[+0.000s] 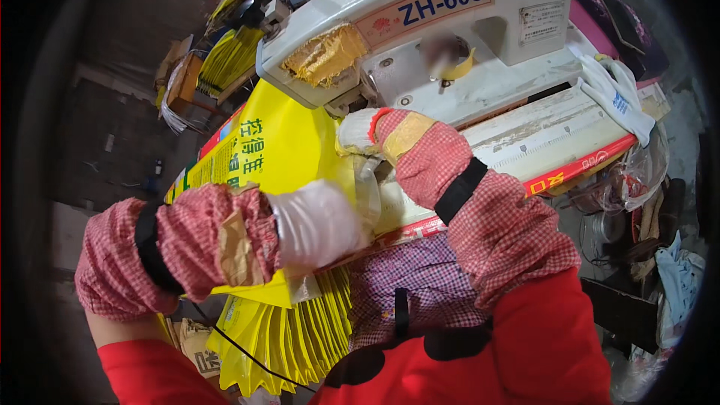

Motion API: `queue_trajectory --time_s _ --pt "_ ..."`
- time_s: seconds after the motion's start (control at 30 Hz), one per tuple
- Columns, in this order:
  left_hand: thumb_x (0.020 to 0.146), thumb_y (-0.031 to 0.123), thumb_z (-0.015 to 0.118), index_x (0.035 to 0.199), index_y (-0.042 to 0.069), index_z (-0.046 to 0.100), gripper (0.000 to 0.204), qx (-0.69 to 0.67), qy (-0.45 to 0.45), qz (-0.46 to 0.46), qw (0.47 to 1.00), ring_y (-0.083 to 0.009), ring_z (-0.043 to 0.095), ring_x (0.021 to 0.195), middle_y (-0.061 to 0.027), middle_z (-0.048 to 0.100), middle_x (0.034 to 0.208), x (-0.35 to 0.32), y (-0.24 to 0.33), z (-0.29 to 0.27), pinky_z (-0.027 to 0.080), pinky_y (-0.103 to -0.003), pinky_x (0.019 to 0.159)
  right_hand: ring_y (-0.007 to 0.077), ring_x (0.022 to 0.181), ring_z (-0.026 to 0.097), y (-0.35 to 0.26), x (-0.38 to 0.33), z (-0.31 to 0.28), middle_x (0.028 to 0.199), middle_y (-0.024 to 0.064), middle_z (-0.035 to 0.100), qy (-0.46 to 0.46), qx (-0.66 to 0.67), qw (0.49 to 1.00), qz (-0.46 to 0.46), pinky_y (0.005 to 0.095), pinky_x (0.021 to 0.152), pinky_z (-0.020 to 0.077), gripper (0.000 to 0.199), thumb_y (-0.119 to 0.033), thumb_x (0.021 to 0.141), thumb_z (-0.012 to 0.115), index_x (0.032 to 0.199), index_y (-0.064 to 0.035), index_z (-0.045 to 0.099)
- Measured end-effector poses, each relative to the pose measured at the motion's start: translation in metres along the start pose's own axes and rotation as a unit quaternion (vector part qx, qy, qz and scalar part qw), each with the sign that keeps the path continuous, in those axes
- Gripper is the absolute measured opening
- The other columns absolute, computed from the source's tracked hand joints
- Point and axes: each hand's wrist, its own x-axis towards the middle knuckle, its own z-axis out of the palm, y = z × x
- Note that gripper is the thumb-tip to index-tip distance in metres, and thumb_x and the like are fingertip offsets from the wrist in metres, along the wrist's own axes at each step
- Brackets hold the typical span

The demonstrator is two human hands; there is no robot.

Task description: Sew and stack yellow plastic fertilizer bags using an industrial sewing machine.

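The yellow bag [296, 131] is seemingly being stitched; straight guiding is needed; the left hand's [319, 221] and right hand's [360, 132] grips cannot be told.

At right are a clear plastic bag [643, 172] and light-blue cloth [678, 283].

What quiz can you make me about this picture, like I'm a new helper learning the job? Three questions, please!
1. True or false: the left hand and right hand are both bare.

2. Pick one: what is draped on the right end of the white machine?
A) a hammer
B) a white glove
C) a banana

3. Fill in the missing word: the fanned-out stack below the left hand is coloured ____.

Key:
1. False; both wear gloves.
2. B
3. yellow
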Motion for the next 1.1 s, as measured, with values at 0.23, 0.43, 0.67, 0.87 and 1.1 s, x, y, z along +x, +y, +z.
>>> queue_trajectory --time_s 0.23,0.43,0.67,0.87,1.1 --pt "0.073 0.019 0.06 0.092 0.007 0.063 0.022 -0.393 0.009 -0.213 0.894 -0.0319 0.062 0.066 -0.0128 0.063 0.071 -0.042 -0.032 0.002 0.049 -0.038 0.056 0.0302 0.082 0.064 -0.014 -0.008 0.001 0.088 0.0139 0.066 0.066 -0.145 0.986 -0.041 0.0384 0.068 0.0501 0.019 -0.015 0.072 0.064 0.088 -0.0061 0.067" --pt "0.076 0.049 0.062 0.08 0.01 0.069 0.039 -0.124 -0.386 -0.165 0.899 -0.0262 0.063 0.071 -0.0053 0.065 0.072 -0.048 0.04 -0.012 0.046 -0.039 0.062 0.0295 0.075 0.066 -0.02 0.003 0.015 0.082 0.0142 0.067 0.084 -0.188 0.979 0.0 0.0417 0.061 0.0516 0.019 -0.016 0.072 0.057 0.085 -0.0074 0.07" --pt "0.071 0.018 0.059 0.073 0.006 0.064 0.013 -0.099 -0.081 -0.048 0.991 -0.0255 0.056 0.057 -0.0076 0.059 0.065 -0.011 0.091 0.047 0.044 -0.039 0.05 0.0244 0.083 0.065 -0.091 -0.002 0.067 0.092 0.0123 0.067 0.301 -0.296 0.903 0.082 0.043 0.067 0.0513 0.021 -0.015 0.081 0.053 0.093 -0.0095 0.069" --pt "0.067 0.023 0.061 0.063 0.009 0.061 0.014 -0.167 0.056 -0.019 0.984 -0.0247 0.059 0.054 -0.0076 0.058 0.058 -0.025 0.077 0.052 0.045 -0.037 0.047 0.0308 0.082 0.062 -0.113 -0.044 0.057 0.092 0.0166 0.065 0.214 -0.07 0.974 0.024 0.0366 0.072 0.0507 0.025 -0.018 0.082 0.051 0.102 -0.0099 0.064" --pt "0.064 0.024 0.062 0.059 0.012 0.061 0.012 -0.142 0.056 -0.021 0.988 -0.0282 0.06 0.059 -0.0078 0.059 0.06 -0.023 0.082 0.036 0.047 -0.04 0.051 0.0331 0.092 0.061 -0.084 -0.078 0.022 0.1 0.0216 0.062 0.315 0.156 0.894 0.277 0.0366 0.079 0.0492 0.03 -0.017 0.085 0.047 0.106 0.0012 0.058"
